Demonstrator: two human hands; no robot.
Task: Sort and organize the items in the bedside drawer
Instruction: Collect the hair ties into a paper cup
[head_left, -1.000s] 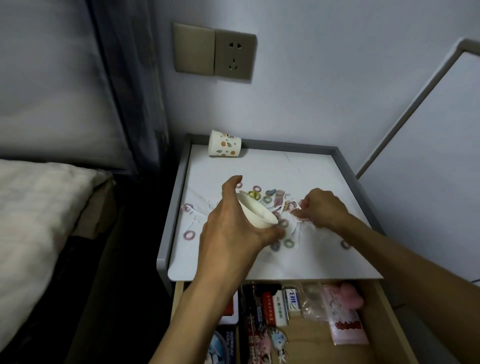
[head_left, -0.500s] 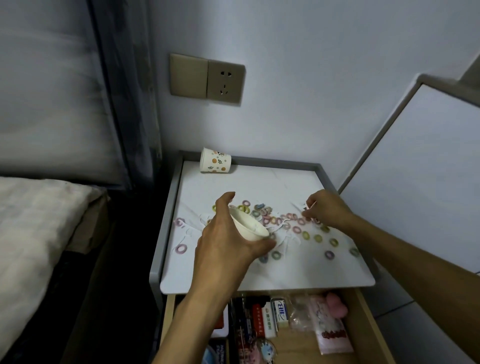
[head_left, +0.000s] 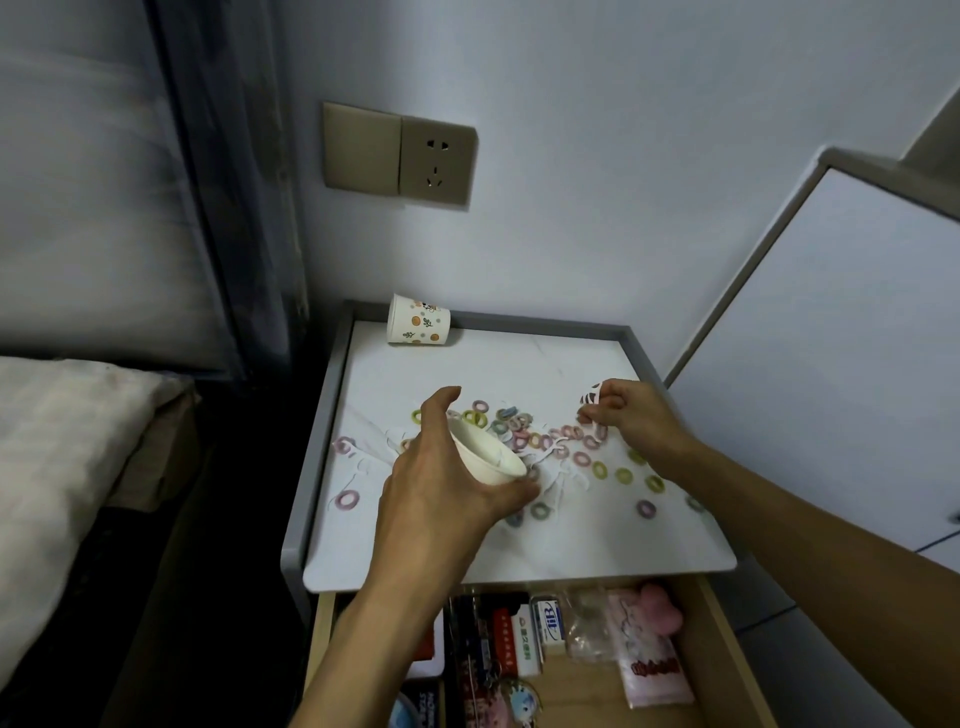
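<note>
right hand (head_left: 631, 421) drawn rightward from paper cup (head_left: 485, 457), white piece (head_left: 591, 399) lifted, rings (head_left: 600, 470) uncovered

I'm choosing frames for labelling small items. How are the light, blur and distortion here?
Head view: dim, bluish light, no glare. Head view: the hair ties, the left hand and its paper cup read fairly sharp; the curtain and bed at left look soft. Head view: wide-angle stretch slants the nightstand rim; the open drawer lies in shade.

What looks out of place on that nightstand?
A patterned paper cup lies tipped on its side at the back left corner, and little coloured hair ties are scattered loose across the white nightstand top, mixed with white picks.
</note>
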